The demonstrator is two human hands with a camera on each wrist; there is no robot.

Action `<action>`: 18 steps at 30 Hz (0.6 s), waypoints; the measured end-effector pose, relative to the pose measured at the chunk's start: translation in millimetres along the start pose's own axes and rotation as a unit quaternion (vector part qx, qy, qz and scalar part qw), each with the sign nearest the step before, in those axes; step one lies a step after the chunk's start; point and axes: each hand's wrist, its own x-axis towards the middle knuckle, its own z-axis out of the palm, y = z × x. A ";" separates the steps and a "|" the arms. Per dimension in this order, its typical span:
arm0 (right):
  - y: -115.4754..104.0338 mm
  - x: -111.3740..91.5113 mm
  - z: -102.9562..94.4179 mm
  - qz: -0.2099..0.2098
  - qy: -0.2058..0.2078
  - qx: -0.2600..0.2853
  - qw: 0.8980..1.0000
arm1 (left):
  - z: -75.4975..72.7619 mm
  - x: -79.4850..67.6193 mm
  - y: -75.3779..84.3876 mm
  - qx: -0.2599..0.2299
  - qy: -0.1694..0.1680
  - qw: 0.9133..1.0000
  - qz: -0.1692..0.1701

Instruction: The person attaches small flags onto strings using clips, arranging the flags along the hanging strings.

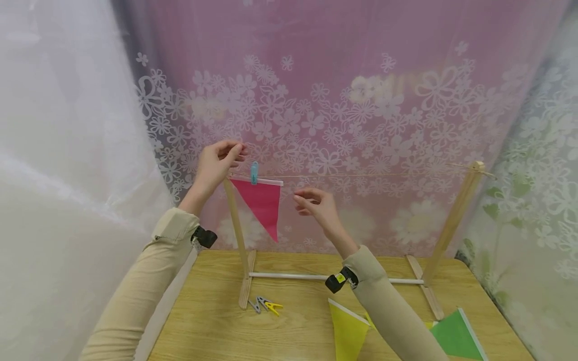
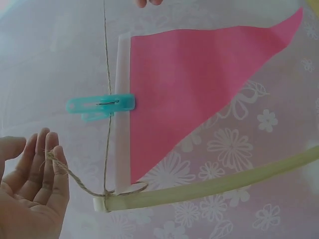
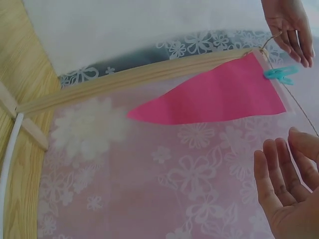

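One triangular pink pennant (image 1: 264, 204) | plastic peg (image 1: 254, 173) | left hand (image 1: 218, 163), right hand (image 1: 319, 209): relaxed, empty

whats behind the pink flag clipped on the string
Around its edges, a pinkish curtain with white flower patterns shows behind the pink flag. Whatever lies directly behind the flag is covered, so I can't tell what pattern is there.

The table (image 1: 289, 336) holds clothespins (image 1: 270, 305), pennants (image 1: 348, 328) and a stand (image 1: 307, 277).
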 end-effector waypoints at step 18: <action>48.6 -31.4 -35.2 0.016 -0.006 -0.054 0.998 | 8.5 -57.7 -21.2 -0.088 0.077 0.993 0.025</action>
